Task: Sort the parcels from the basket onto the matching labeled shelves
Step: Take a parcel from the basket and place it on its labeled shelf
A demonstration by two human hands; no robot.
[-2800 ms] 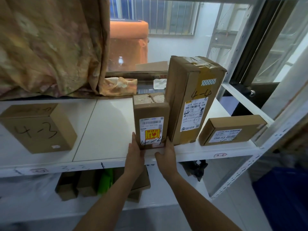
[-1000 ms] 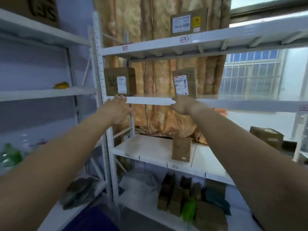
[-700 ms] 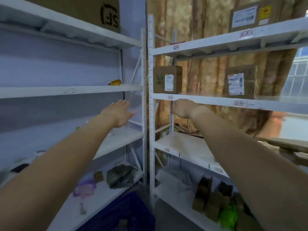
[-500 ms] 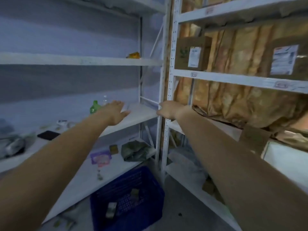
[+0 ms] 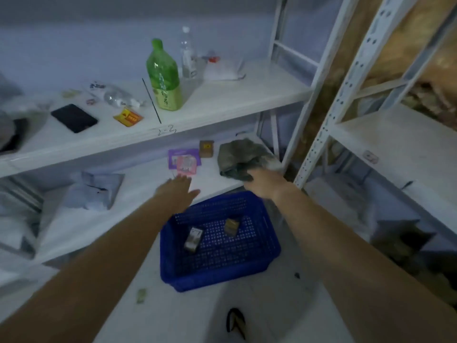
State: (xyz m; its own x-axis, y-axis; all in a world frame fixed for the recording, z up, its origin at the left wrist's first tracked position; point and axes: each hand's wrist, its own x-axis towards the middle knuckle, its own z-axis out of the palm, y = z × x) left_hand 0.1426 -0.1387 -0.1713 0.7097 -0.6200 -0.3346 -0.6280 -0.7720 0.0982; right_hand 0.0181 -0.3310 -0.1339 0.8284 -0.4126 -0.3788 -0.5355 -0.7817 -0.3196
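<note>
Both hands have swung down from the upper shelves, empty, toward the blue basket (image 5: 217, 278) at 6 o'clock, where a white-labelled parcel (image 5: 193, 240) and a brown parcel (image 5: 232, 226) wait, so the next pick looks set to begin. The left hand (image 5: 178, 191) is flat, fingers straight, holding nothing; the right hand (image 5: 262, 184), at its 3 o'clock, hangs loosely curled, also empty

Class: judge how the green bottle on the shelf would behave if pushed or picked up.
The green bottle stands upright, tall for its base, so a push near the cap would probably tip it. Its plastic looks smooth and thin: likely slippery, and it may dent when squeezed. Its fill level is unclear, so its weight is uncertain.
</note>
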